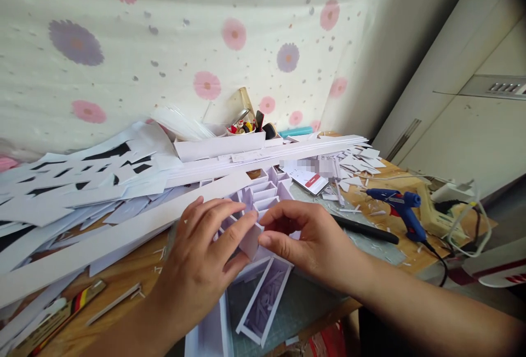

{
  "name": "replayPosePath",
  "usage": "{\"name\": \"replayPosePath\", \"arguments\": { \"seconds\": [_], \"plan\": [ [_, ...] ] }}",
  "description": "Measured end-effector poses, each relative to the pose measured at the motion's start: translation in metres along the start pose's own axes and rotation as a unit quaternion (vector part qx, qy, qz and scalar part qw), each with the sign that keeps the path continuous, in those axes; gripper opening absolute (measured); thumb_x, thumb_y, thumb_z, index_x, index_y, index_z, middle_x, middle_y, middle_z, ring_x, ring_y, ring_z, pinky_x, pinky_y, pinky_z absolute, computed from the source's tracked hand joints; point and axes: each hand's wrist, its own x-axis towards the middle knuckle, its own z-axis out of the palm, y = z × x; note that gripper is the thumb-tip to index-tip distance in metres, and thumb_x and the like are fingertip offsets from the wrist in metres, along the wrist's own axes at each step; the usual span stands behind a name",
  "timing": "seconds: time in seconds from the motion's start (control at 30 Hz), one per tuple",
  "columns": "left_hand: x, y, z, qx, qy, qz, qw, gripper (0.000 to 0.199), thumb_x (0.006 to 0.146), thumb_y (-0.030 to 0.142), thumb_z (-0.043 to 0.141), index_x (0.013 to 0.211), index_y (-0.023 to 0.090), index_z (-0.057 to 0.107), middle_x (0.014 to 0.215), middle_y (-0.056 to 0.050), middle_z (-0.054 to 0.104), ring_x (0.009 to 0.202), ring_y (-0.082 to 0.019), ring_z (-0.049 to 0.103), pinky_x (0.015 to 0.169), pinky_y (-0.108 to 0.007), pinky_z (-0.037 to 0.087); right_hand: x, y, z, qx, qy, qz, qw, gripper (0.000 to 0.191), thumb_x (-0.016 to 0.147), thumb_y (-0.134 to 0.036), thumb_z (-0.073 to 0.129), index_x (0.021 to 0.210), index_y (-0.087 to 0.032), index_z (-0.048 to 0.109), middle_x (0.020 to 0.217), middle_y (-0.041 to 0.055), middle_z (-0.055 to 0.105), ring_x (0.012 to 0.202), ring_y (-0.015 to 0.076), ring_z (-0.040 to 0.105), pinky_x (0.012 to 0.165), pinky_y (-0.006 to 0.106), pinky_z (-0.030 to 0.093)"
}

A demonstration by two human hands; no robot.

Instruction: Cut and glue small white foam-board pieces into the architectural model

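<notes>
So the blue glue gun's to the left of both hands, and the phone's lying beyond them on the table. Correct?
Side's wrong: the head view shows the blue glue gun to the right of both the left hand and the right hand. The phone does lie beyond them on the table.

Scraps (263,301) in tray (275,303) before divided box (264,191); glue gun (405,207) right, sheets (98,177) left, strips (293,152) behind.
</notes>
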Motion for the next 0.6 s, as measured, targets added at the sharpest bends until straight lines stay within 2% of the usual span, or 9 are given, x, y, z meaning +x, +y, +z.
{"name": "replayPosePath", "arguments": {
  "seconds": [0.07,0.13,0.2,0.27,0.33,0.43,0.53,0.6],
  "plan": [
    [0.000,0.002,0.000,0.023,-0.006,0.024,0.999,0.047,0.084,0.017,0.066,0.129,0.024,0.054,0.122,-0.011,0.061,0.118,-0.031,0.052,0.113,-0.055,0.027,-0.001,0.002,0.002,-0.048,0.018,-0.023,0.998,0.020,0.083,-0.035,0.069,0.082,-0.015,0.067,0.071,0.0021,0.066,0.063,0.0133,0.055,0.058,0.025,0.044],
    [-0.001,0.003,-0.002,0.047,-0.012,0.041,0.998,0.043,0.085,0.018,0.064,0.127,0.023,0.056,0.122,-0.011,0.063,0.120,-0.031,0.052,0.114,-0.056,0.025,-0.004,0.004,0.000,-0.119,0.059,-0.084,0.988,0.020,0.086,-0.033,0.069,0.079,-0.015,0.067,0.070,0.0018,0.065,0.062,0.0129,0.055,0.057,0.026,0.043],
    [-0.001,0.004,-0.004,0.073,-0.018,0.047,0.996,0.040,0.087,0.018,0.062,0.126,0.023,0.057,0.124,-0.011,0.064,0.123,-0.031,0.051,0.115,-0.058,0.024,-0.005,0.003,-0.003,-0.181,0.108,-0.165,0.964,0.015,0.089,-0.028,0.067,0.081,-0.015,0.066,0.073,0.0026,0.064,0.066,0.0131,0.057,0.060,0.026,0.044],
    [-0.002,0.003,-0.005,0.091,-0.029,0.051,0.994,0.038,0.089,0.018,0.059,0.126,0.025,0.058,0.128,-0.010,0.064,0.127,-0.032,0.050,0.115,-0.061,0.023,-0.003,-0.003,-0.006,-0.211,0.126,-0.239,0.939,0.006,0.092,-0.019,0.063,0.091,-0.015,0.068,0.082,0.0046,0.064,0.075,0.0144,0.059,0.067,0.027,0.047],
    [-0.003,0.003,-0.005,0.089,-0.044,0.057,0.993,0.036,0.091,0.017,0.056,0.125,0.027,0.058,0.130,-0.009,0.064,0.130,-0.032,0.049,0.115,-0.062,0.025,0.004,-0.014,-0.005,-0.228,0.096,-0.281,0.927,0.016,0.092,-0.013,0.059,0.103,-0.017,0.069,0.092,0.0068,0.062,0.085,0.0163,0.059,0.074,0.030,0.050],
    [-0.005,0.001,-0.003,0.032,-0.051,0.057,0.997,0.034,0.093,0.014,0.052,0.122,0.031,0.061,0.126,-0.005,0.066,0.129,-0.029,0.052,0.116,-0.062,0.026,0.023,-0.035,0.003,-0.290,0.011,-0.289,0.912,0.022,0.094,-0.014,0.055,0.109,-0.019,0.070,0.102,0.0098,0.060,0.093,0.0209,0.056,0.083,0.037,0.050],
    [-0.005,0.001,-0.001,-0.060,-0.044,0.022,0.997,0.040,0.095,0.011,0.048,0.125,0.035,0.060,0.122,-0.001,0.068,0.128,-0.027,0.054,0.119,-0.062,0.022,0.045,-0.053,0.016,-0.367,-0.043,-0.262,0.892,0.018,0.094,-0.024,0.059,0.097,-0.017,0.075,0.103,0.0124,0.061,0.094,0.0248,0.054,0.085,0.043,0.049],
    [-0.003,0.002,0.000,-0.108,-0.041,0.000,0.993,0.043,0.095,0.012,0.048,0.130,0.037,0.057,0.126,0.001,0.068,0.130,-0.026,0.053,0.120,-0.061,0.022,0.056,-0.060,0.026,-0.405,-0.062,-0.234,0.882,0.021,0.090,-0.033,0.066,0.085,-0.015,0.076,0.099,0.0128,0.061,0.093,0.0263,0.053,0.086,0.045,0.048]
  ]
}}
